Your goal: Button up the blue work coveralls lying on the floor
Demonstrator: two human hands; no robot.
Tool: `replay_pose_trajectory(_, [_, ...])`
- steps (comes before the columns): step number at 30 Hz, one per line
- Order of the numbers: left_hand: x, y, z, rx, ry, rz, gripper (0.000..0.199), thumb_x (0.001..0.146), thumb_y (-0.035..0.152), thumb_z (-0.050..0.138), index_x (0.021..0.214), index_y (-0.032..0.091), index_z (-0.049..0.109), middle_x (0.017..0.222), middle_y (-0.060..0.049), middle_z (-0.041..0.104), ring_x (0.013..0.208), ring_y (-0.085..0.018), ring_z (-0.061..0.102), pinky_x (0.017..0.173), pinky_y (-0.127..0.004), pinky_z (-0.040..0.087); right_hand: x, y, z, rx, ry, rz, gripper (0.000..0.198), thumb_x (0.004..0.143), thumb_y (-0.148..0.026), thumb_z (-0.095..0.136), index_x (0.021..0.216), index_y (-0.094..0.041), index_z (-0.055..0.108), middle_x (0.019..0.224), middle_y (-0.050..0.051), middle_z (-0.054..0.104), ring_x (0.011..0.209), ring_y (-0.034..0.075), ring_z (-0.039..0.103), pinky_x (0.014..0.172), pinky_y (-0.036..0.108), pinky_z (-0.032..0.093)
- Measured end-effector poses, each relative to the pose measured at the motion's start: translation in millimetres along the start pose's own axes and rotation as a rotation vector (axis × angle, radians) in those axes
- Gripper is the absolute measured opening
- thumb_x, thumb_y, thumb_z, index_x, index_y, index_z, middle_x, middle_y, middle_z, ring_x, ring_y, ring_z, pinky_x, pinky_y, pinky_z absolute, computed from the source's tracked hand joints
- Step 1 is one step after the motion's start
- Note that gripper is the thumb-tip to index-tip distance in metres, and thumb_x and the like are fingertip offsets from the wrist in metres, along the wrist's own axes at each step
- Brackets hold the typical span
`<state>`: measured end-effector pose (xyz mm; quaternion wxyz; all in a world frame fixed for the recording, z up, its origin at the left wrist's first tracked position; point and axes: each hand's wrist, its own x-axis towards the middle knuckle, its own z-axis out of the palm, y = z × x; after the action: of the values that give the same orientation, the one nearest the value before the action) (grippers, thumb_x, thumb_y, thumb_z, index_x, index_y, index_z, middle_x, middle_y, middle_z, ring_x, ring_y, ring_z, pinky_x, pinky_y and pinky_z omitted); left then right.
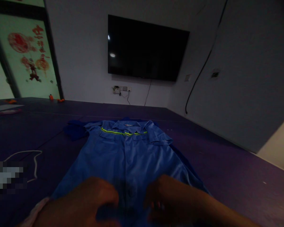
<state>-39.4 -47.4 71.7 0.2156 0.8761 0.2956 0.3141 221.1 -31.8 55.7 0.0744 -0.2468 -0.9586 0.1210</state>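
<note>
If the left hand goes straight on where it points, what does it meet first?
Probably the blue shirt's button strip; if the left hand clears it, the right hand instead. Depth is unclear.

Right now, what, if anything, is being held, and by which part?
Can't tell: the left hand and right hand are over the blue shirt, too dark to show a grip.

In dim light, a black screen [146, 50] hangs on the far grey wall [78, 56] above sockets [125, 89]; a pale glass panel [8, 72] with red decorations [19, 42] stands far left; the floor [227, 157] is purple.
</note>
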Motion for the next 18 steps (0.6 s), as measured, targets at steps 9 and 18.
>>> replay_pose_trajectory(9, [162.8, -158.2, -69.8, 0.808, 0.329, -0.621, 0.042, 0.087, 0.036, 0.032, 0.112, 0.012, 0.057, 0.115, -0.014, 0.058, 0.106, -0.023, 0.053, 0.087, -0.031, 0.042, 60.8, 188.5, -86.9, -0.340, 0.299, 0.723, 0.031, 0.083, -0.023, 0.048, 0.111, -0.017, 0.061, 0.110, 0.006, 0.063, 0.100, 0.019, 0.059, 0.084, 0.025, 0.043])
replay_pose_trajectory(18, [205.8, -291.4, -68.4, 0.833, 0.136, -0.621, 0.051, 0.077, 0.021, 0.043, 0.128, 0.018, 0.045, 0.140, -0.013, 0.036, 0.132, -0.032, 0.024, 0.099, -0.054, 0.028, 122.4, 302.1, -89.6, -0.459, 0.244, 0.911, 0.051, 0.084, -0.028, 0.048, 0.133, -0.019, 0.040, 0.130, 0.011, 0.049, 0.122, 0.025, 0.042, 0.100, 0.040, 0.032])
